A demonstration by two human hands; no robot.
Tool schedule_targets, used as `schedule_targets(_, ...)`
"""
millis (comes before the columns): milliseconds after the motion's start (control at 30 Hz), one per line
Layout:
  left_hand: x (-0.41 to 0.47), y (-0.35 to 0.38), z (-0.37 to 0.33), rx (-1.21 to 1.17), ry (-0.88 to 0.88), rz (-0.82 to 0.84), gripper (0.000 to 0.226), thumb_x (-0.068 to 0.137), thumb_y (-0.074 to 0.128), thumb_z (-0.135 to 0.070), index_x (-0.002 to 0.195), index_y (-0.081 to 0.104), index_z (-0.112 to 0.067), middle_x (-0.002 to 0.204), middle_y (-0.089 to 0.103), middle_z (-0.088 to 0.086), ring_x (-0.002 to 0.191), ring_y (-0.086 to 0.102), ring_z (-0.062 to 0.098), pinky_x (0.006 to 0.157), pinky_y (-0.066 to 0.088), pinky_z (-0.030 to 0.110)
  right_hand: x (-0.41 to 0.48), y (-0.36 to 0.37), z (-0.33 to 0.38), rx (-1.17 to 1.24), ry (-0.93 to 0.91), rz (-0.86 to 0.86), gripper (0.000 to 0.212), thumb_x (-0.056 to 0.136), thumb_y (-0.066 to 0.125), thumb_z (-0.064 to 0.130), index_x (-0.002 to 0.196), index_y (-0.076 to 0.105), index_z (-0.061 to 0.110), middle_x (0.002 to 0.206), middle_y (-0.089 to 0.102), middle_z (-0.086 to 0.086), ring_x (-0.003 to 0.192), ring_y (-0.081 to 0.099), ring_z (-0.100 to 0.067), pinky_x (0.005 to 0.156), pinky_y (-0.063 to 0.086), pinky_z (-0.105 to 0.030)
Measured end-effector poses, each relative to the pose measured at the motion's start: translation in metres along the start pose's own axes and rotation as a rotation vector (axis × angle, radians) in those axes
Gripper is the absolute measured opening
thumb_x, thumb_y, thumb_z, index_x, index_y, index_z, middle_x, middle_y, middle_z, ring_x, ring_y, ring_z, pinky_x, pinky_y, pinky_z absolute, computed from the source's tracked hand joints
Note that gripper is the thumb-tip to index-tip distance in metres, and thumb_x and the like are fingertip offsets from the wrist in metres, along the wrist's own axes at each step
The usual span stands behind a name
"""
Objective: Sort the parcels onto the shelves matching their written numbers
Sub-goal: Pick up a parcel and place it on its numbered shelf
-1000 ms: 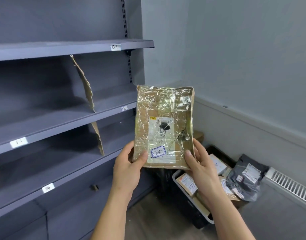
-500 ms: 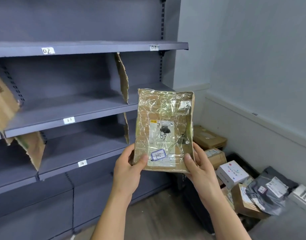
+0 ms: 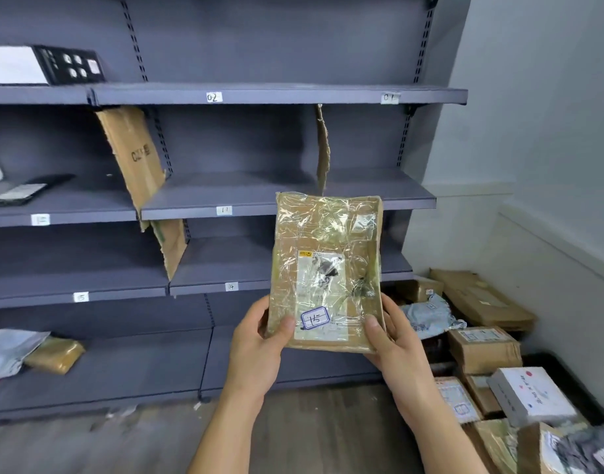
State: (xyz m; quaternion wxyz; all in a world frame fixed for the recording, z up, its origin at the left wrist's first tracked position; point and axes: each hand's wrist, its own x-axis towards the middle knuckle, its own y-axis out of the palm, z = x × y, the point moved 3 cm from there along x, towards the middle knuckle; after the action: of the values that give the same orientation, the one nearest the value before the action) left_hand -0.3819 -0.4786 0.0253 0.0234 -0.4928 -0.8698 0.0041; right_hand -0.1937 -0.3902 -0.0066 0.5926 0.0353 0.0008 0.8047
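A flat brown parcel (image 3: 328,261) wrapped in shiny clear tape stands upright in front of me, with a blue-bordered sticker reading 15 near its lower edge. My left hand (image 3: 259,350) grips its lower left corner, thumb on the front. My right hand (image 3: 393,343) grips the lower right corner the same way. Behind it is a dark grey shelf unit (image 3: 246,94) with small white number labels: 02 (image 3: 213,97), 01 (image 3: 389,98), 11 (image 3: 224,210), 14 (image 3: 231,286) and 15 (image 3: 81,297) at lower left.
Torn cardboard dividers (image 3: 136,159) split the shelf bays. A black and white box (image 3: 44,65) sits top left; a silver bag and a tan parcel (image 3: 54,354) lie on the bottom shelf. Several parcels (image 3: 485,347) are piled on the floor at right by the wall.
My view has swung left, so more of the shelves and the 15 label now show. Both hands keep the same hold on the parcel, which stays in front of me.
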Motion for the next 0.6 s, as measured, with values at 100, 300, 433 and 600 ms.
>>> schedule_targets(100,-0.011,-0.017,0.010,0.020,-0.029,-0.051,0.031,0.096,0.064,-0.015,0.119,0.063,-0.036,0.110,0.072,-0.020,0.103,0.065,-0.001,0.094,0.050,0.027,-0.002,0.015,-0.013,0.009,0.042,0.056,0.044,0.101,0.057,0.029,0.142,0.048,0.042,0.133,0.064,0.015,0.126,0.059,-0.011,0.111,0.043,-0.050)
schedule_targets(300,-0.020,-0.066,0.037,0.102,-0.113,-0.158,0.042,0.093,0.068,-0.024,0.132,0.058,-0.036,0.124,0.066,-0.020,0.119,0.059,0.005,0.107,0.046,0.038,-0.006,0.060,-0.030,-0.015,0.114,0.148,0.044,0.095,0.060,0.038,0.138,0.051,0.045,0.130,0.065,0.017,0.123,0.061,-0.010,0.110,0.043,-0.051)
schedule_targets(433,-0.018,-0.108,0.055,0.118,-0.163,-0.209,0.051,0.089,0.072,-0.033,0.137,0.054,-0.037,0.132,0.062,-0.015,0.124,0.057,0.011,0.110,0.044,0.045,-0.007,0.102,-0.037,-0.048,0.121,0.201,0.035,0.101,0.057,0.027,0.131,0.056,0.045,0.125,0.069,0.014,0.118,0.064,-0.011,0.108,0.045,-0.052)
schedule_targets(600,-0.009,-0.172,0.060,0.097,-0.154,-0.216,0.041,0.093,0.067,-0.017,0.129,0.060,-0.035,0.115,0.070,-0.022,0.108,0.064,0.000,0.102,0.050,0.036,-0.005,0.172,-0.044,-0.057,0.148,0.251,0.034,0.103,0.054,0.025,0.134,0.055,0.040,0.117,0.071,0.018,0.108,0.068,-0.006,0.102,0.052,-0.045)
